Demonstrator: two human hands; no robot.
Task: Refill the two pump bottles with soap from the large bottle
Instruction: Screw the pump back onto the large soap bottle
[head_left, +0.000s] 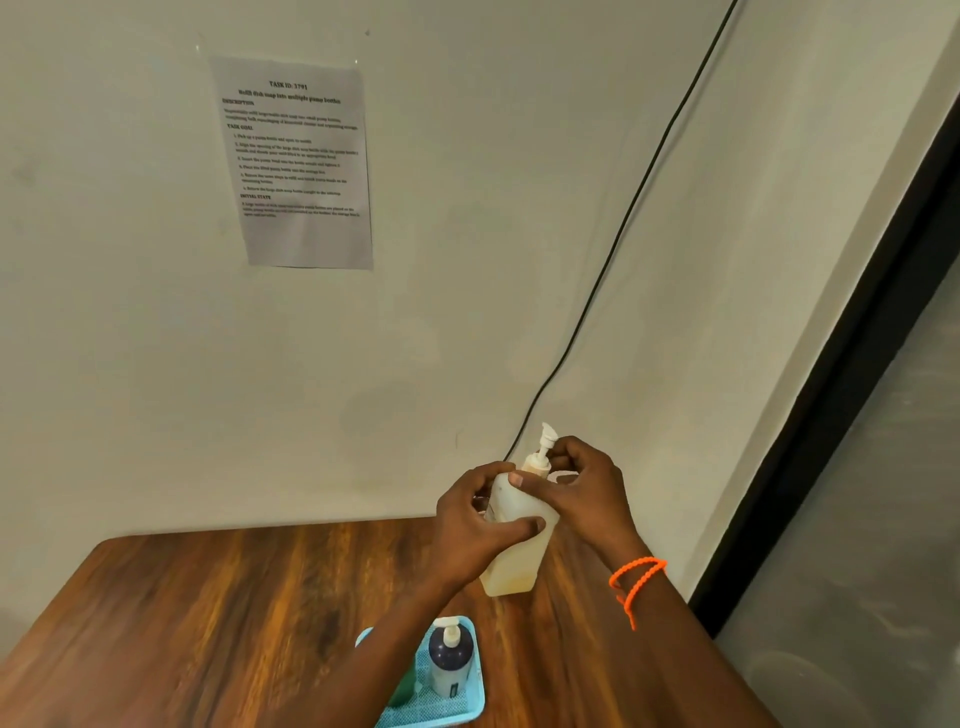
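1. The left hand (475, 525) grips the translucent white plastic pump bottle (517, 540), held tilted above the brown wooden table (208, 623).
2. The right hand (582, 493) pinches its white pump collar (537, 462).
3. A dark-topped pump bottle (449, 660) stands in the light-blue plastic basket (475, 696).

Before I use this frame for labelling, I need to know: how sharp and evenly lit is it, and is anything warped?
Head view: soft even light, no harsh glare; the sheet on the wall is too blurred to read beyond its heading; the wide lens bends the cable and the dark door frame; both hands and the pump bottle are slightly soft.
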